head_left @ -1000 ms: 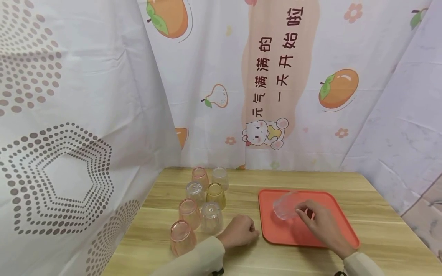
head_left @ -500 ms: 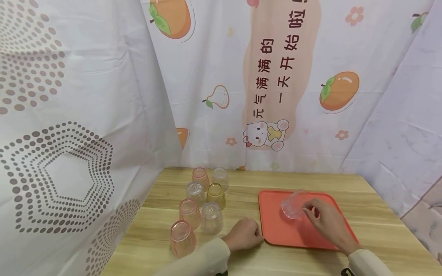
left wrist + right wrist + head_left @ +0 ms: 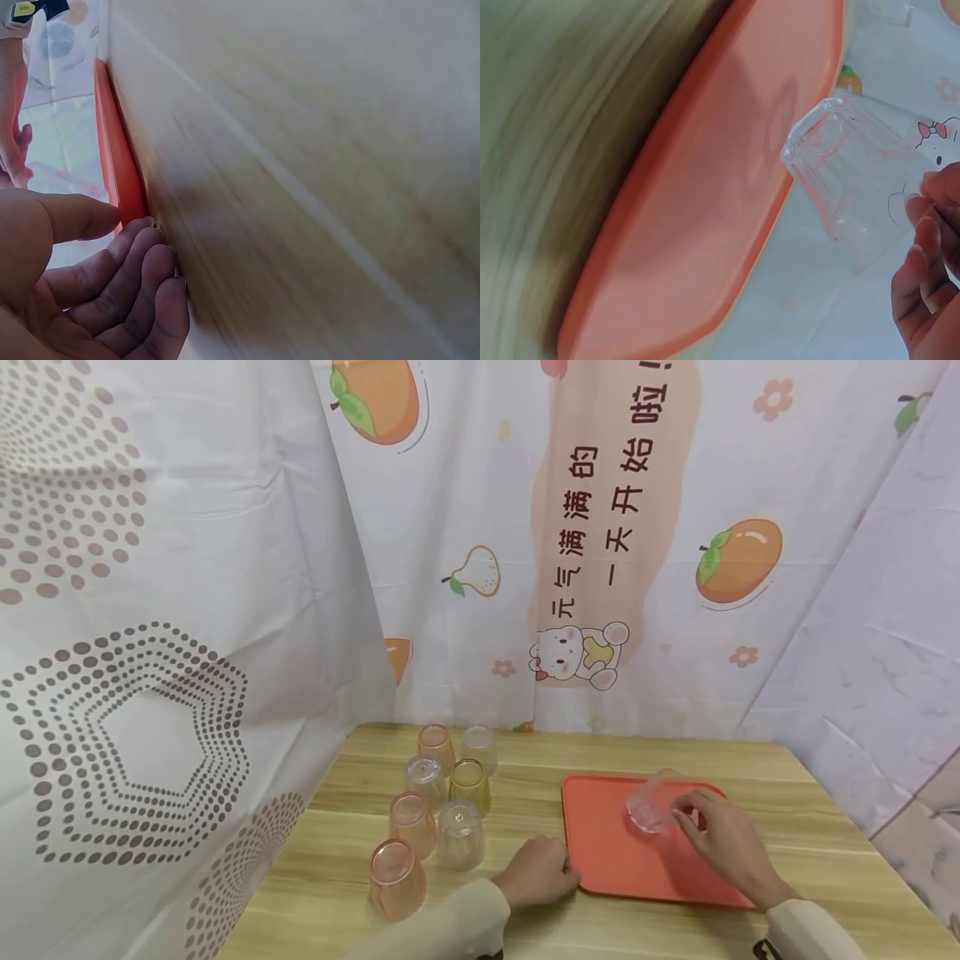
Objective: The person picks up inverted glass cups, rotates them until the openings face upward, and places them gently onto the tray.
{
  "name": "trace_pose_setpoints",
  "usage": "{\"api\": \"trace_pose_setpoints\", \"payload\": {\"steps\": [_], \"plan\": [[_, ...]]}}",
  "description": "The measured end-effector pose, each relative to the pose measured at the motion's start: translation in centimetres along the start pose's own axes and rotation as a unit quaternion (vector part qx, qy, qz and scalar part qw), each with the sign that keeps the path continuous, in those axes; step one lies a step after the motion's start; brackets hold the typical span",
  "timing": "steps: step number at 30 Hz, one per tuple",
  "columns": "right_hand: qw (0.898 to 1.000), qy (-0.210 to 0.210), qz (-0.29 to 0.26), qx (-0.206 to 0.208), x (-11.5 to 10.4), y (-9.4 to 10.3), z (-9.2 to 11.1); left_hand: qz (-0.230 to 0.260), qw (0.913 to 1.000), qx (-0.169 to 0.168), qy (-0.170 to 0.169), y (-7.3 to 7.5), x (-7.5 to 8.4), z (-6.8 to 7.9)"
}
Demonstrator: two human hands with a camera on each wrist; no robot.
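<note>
- Your right hand (image 3: 729, 843) pinches the rim of a clear cup (image 3: 847, 172), and the cup tips sideways above the red tray (image 3: 618, 860).
- Your left hand (image 3: 540, 870) pinches the tray's near left corner; your two hands are well apart.
- You can see the cup's shadow inside the tray.
- To your left stand seven more cups, which look upside down: three pink cups (image 3: 398, 881), three clear cups (image 3: 460, 839) and one yellow cup (image 3: 470, 789).
- One second ago, your cup was over the tray's left part; now it is farther right. Your left hand has moved right, up to the tray.
- Under it all is your wooden bench (image 3: 525, 760).
- Behind hangs a white cloth (image 3: 465, 468) with oranges, flowers and a bear; at left, a dotted cloth (image 3: 150, 735).
</note>
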State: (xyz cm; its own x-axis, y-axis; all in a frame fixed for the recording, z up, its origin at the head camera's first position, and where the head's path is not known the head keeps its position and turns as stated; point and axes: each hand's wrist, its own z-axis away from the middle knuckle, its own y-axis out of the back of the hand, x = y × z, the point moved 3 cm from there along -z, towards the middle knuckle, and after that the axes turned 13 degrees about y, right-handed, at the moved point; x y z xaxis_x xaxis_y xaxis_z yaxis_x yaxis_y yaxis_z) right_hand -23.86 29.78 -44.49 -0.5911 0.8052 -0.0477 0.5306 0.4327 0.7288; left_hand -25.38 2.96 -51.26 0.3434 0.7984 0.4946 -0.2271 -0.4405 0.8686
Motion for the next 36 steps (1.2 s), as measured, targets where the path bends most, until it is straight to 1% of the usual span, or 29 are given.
{"api": "trace_pose_setpoints", "payload": {"steps": [5,8,15,21,28,36], "plan": [[1.000,0.017,0.014,0.003,0.7,0.2,0.1,-0.006,0.9998,0.014,0.015,0.2,0.0,-0.3],[0.999,0.025,0.021,0.006,1.1,0.3,0.2,0.004,0.9997,0.009,0.023,0.3,-0.1,-0.4],[0.998,0.051,0.029,0.006,2.1,0.6,0.3,0.015,0.9997,0.001,0.021,0.2,-0.1,-0.6],[0.995,0.077,0.057,0.004,3.1,0.9,0.1,0.009,0.9997,0.001,0.021,0.2,-0.1,-1.0],[0.994,0.085,0.074,-0.005,4.2,1.3,0.3,0.007,0.9995,-0.003,0.031,0.1,0.0,-0.9],[0.992,0.087,0.094,-0.013,5.6,1.5,0.4,0.000,0.9993,0.008,0.037,0.3,0.1,-0.8]]}}
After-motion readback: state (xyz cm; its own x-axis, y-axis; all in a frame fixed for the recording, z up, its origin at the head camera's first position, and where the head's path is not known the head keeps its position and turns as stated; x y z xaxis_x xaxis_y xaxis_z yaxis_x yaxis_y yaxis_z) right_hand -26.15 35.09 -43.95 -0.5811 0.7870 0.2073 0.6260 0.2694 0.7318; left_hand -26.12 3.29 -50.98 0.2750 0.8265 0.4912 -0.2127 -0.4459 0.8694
